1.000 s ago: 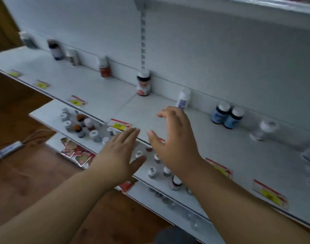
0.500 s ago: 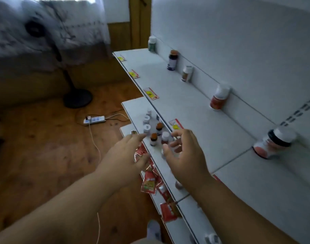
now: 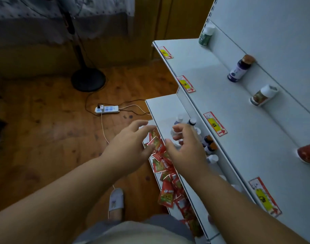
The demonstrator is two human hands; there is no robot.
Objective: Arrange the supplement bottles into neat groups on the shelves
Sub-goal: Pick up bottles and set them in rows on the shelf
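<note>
Shelving in pale grey metal fills the right side of the view, its top shelf carrying red-and-yellow price tags along the front edge and a spaced line of supplement bottles against the back panel: a green bottle with a white cap, a dark purple bottle with a brown cap, a white-capped bottle with a brown label and a red bottle cut off at the frame's edge. On the narrower middle shelf below, a cluster of small bottles with white, dark and orange caps stands close together near the back. A person's left hand hangs just off the shelf's front edge, fingers spread and loosely bent, holding nothing. The right hand hangs over the middle shelf just in front of the cluster, fingers loosely curled, grasping no bottle. Red foil sachets lie heaped on the lowest shelf beneath both hands. Beyond, a worn wooden floor holds a white power strip with trailing cables, the round black base of a standing fan and one pale slipper. Dark wood panelling lines the far wall.
</note>
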